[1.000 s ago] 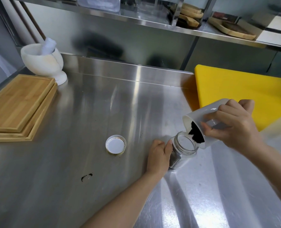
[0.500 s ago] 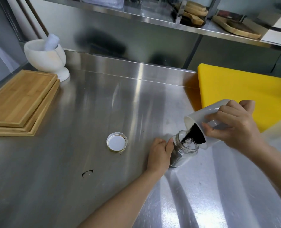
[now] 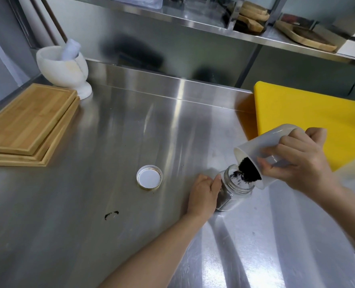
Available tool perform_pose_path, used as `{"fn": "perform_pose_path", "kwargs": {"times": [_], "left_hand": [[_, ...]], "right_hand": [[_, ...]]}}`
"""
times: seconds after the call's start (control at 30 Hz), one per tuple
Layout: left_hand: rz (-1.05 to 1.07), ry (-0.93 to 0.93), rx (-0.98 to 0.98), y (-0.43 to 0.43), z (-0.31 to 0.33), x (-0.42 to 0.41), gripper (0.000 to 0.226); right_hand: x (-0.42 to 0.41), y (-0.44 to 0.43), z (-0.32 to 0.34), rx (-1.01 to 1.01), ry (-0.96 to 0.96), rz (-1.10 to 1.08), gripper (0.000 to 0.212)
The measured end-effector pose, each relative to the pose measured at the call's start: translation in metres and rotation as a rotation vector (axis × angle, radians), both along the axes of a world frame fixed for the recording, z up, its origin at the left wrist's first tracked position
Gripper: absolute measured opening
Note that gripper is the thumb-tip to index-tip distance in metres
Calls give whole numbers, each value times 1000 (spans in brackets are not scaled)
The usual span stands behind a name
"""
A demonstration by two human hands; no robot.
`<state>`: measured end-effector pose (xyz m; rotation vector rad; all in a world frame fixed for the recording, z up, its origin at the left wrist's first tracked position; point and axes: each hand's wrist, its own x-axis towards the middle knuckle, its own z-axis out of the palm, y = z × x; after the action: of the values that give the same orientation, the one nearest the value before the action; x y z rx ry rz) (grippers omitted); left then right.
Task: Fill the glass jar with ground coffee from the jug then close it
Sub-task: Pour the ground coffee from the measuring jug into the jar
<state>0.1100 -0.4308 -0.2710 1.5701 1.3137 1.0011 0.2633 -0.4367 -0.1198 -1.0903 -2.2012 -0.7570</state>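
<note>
A small glass jar (image 3: 233, 193) stands upright on the steel counter, dark ground coffee filling its lower part. My left hand (image 3: 203, 194) grips its left side. My right hand (image 3: 297, 163) holds a white jug (image 3: 262, 146) tilted steeply, mouth down over the jar's opening. Dark ground coffee (image 3: 247, 170) is sliding out of the jug's mouth into the jar. The jar's lid (image 3: 149, 177), white inside with a gold rim, lies upside down on the counter to the left of the jar.
A yellow cutting board (image 3: 309, 117) lies at the right behind the jug. Stacked wooden boards (image 3: 27, 125) and a white mortar with pestle (image 3: 64, 67) sit at the left. A small coffee spill (image 3: 111, 214) marks the counter. A steel shelf (image 3: 214, 23) hangs above.
The jug has tipped further and the coffee has slid from inside its mouth down into the jar. My left hand has stayed on the jar.
</note>
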Motion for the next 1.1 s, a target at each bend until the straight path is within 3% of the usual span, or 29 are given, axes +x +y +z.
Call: {"fn": "perform_pose_path", "kwargs": {"times": [0.23, 1.1], "left_hand": [[12, -23, -22, 0, 0, -1, 44], [10, 12, -35, -1, 1, 1, 53]], "right_hand": [[3, 1, -4, -12, 20, -18, 34], [0, -5, 1, 59, -36, -15, 31]]}}
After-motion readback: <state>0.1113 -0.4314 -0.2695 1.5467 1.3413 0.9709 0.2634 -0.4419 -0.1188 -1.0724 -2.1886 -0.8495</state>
